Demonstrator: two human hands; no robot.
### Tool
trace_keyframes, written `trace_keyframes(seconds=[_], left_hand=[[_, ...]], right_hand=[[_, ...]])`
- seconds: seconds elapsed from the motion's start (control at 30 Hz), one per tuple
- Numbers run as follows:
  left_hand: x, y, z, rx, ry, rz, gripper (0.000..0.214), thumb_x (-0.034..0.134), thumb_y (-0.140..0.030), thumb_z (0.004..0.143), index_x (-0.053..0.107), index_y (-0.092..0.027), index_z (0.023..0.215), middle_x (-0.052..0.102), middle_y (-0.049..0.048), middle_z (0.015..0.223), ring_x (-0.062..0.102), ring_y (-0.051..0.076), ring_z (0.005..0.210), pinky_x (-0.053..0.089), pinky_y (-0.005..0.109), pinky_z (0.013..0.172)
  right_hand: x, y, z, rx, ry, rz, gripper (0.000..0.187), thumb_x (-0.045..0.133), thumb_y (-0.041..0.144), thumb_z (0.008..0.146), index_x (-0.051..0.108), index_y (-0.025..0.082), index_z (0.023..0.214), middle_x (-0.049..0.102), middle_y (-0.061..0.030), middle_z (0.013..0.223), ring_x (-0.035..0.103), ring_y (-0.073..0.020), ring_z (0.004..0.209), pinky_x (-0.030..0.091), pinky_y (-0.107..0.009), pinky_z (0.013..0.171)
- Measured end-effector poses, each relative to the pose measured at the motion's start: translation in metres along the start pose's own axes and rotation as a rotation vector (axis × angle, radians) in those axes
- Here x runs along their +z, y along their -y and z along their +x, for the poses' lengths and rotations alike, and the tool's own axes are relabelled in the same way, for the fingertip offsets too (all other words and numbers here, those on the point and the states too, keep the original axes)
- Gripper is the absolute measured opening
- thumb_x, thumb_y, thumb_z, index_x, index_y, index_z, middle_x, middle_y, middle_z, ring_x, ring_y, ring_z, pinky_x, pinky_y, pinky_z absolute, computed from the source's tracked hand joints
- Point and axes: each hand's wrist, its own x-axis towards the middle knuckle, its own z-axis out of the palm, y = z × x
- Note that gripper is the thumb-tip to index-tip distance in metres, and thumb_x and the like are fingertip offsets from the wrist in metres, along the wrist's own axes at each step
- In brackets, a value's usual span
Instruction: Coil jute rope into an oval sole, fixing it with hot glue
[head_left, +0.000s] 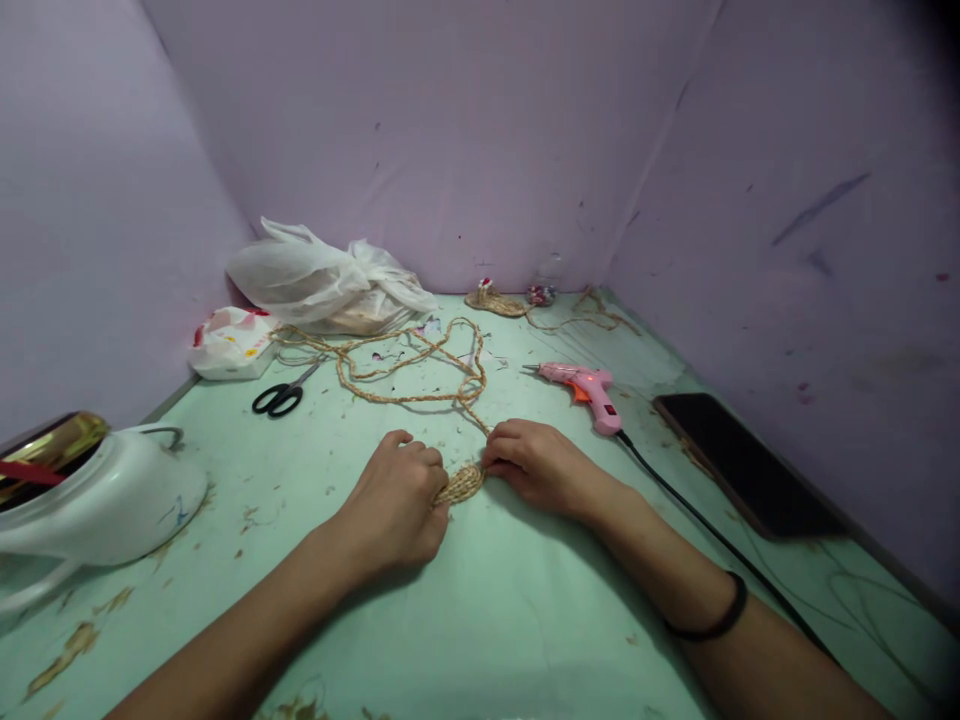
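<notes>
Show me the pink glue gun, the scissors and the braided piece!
Pink glue gun (pixel 596 380): head view, on its body.
Scissors (pixel 298 386): head view, where handles meet blades.
Braided piece (pixel 463 484): head view, its uncovered middle.

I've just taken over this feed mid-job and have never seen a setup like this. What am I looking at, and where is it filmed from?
There is no machine here: you see a person's two bare hands, from one camera worn on the head, looking forward and down. The left hand holds a flat braided piece. The right hand is at the piece's other end, where a braided cord leads away; exactly what its fingers pinch is hidden. Beyond the hands on the green surface, the cord lies in loose loops, with black-handled scissors to the left and a pink glue gun to the right. A white plastic bag sits at the back, a dark flat device at the right.
</notes>
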Motion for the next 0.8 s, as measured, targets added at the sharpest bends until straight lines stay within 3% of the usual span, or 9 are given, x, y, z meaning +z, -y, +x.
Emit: trace_keyframes(seconds=[0.17, 0.4, 0.57, 0.8], left_hand=[[0.001, -0.001, 0.0, -0.003, -0.004, -0.001, 0.013, 0.053, -0.017, 0.072, 0.059, -0.016, 0.061, 0.063, 0.0057, 0.07, 0.055, 0.018, 0.07, 0.037, 0.042, 0.092], [0.0, -0.001, 0.001, -0.029, 0.023, -0.007, 0.015, 0.051, -0.018, 0.075, 0.061, -0.015, 0.065, 0.064, 0.0061, 0.073, 0.055, 0.019, 0.072, 0.038, 0.041, 0.089], [-0.001, -0.001, 0.0, -0.023, 0.022, -0.013, 0.016, 0.051, -0.019, 0.078, 0.063, -0.016, 0.068, 0.064, 0.0065, 0.075, 0.055, 0.019, 0.073, 0.037, 0.042, 0.089], [-0.001, -0.001, 0.0, -0.015, 0.018, -0.028, 0.017, 0.051, -0.018, 0.077, 0.063, -0.016, 0.067, 0.065, 0.0066, 0.074, 0.056, 0.018, 0.072, 0.037, 0.042, 0.089]], right_hand=[[-0.004, 0.003, 0.002, 0.031, -0.01, -0.071, 0.012, 0.061, 0.01, 0.082, 0.07, 0.017, 0.079, 0.067, -0.0035, 0.079, 0.059, -0.015, 0.073, 0.038, -0.025, 0.063], [-0.015, 0.005, -0.005, -0.036, 0.03, 0.034, 0.011, 0.065, 0.011, 0.078, 0.071, 0.018, 0.084, 0.067, -0.0034, 0.082, 0.06, -0.0159, 0.078, 0.042, -0.026, 0.069], [-0.007, 0.006, -0.006, -0.13, -0.06, 0.074, 0.011, 0.065, 0.015, 0.081, 0.072, 0.021, 0.086, 0.068, -0.0036, 0.088, 0.061, -0.0144, 0.076, 0.044, -0.025, 0.069], [0.001, 0.012, -0.001, -0.157, -0.037, -0.044, 0.017, 0.06, 0.007, 0.078, 0.071, 0.019, 0.075, 0.071, -0.0029, 0.079, 0.061, -0.0147, 0.071, 0.039, -0.028, 0.067]])
